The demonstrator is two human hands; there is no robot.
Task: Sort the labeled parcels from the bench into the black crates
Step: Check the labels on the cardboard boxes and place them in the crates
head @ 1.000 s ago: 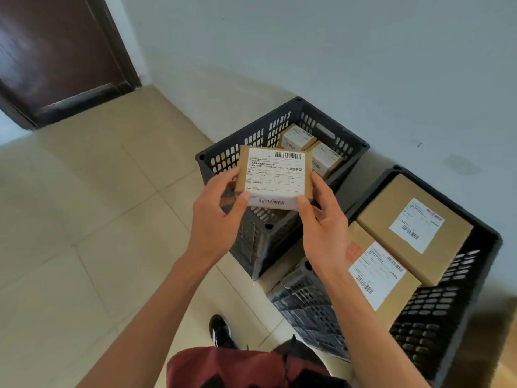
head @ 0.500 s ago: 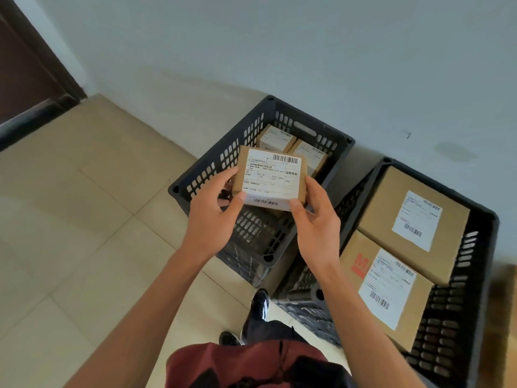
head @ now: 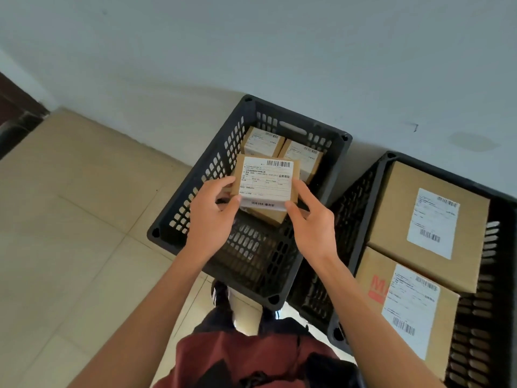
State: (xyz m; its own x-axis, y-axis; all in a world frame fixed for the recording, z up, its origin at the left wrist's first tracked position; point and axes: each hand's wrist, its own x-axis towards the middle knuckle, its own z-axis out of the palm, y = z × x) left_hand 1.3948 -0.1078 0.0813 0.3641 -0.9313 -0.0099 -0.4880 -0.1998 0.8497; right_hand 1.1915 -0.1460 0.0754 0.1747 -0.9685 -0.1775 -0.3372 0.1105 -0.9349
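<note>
Two black crates stood on the tiled floor against the wall. The right crate (head: 363, 208) held two large labeled boxes, the far box (head: 397, 219) partly overlapping the near box (head: 372, 273). The left crate (head: 201, 197) held two small parcels (head: 261, 141) side by side at its far end. Above this crate's middle, both hands gripped a small labeled parcel (head: 265, 182), label up. The left hand (head: 209, 219) pinched its left edge, thumb on the near-left corner. The right hand (head: 313, 222) clasped its right edge, thumb at the near-right corner. The parcel sat between both hands, clear of the crate floor.
</note>
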